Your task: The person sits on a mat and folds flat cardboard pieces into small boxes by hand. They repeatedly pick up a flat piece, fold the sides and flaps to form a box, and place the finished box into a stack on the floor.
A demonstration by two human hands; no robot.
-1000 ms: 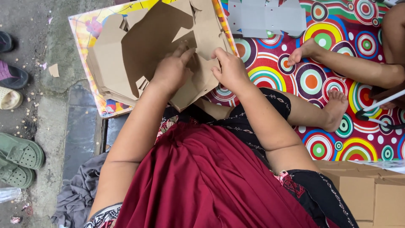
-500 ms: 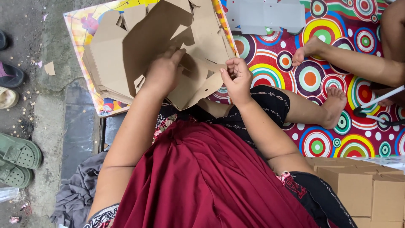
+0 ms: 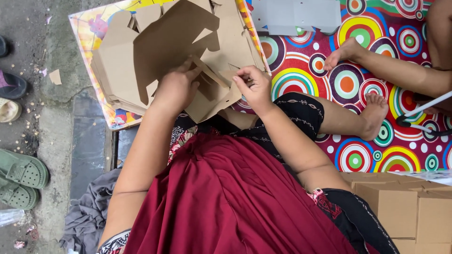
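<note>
Brown cardboard fills the head view just ahead of both hands: a flat die-cut box blank (image 3: pixel 160 51), lying on top of a stack of like blanks (image 3: pixel 110 89), which in turn rests on a bright printed board (image 3: pixel 84 28). The blank sits directly in front of the person, spreading beyond the knuckles, its long axis running slantwise from near the left hand up and away toward the far right. The left hand (image 3: pixel 175 87) lies palm-down on the blank, fingers curled narrow over a folded edge and pressing it; whether the thumb is tucked under the card I cannot tell. The right hand (image 3: pixel 253 84) is just to the right of it, pinched tight on a small flap (image 3: pixel 229 75) at the blank's near right corner — thumb and fingertips closed on the card. The two hands are near each other but apart, with a folded tab between them; the left one covers more of the blank, the right one only its edge. Beyond the right hand a patterned mat of coloured rings (image 3: pixel 367 28) holds another person's bare feet (image 3: pixel 374 113), well apart from the work. Below the right elbow stand made-up brown boxes (image 3: pixel 409 207) — outside the left arm, green sandals (image 3: pixel 21 174) on the concrete
</note>
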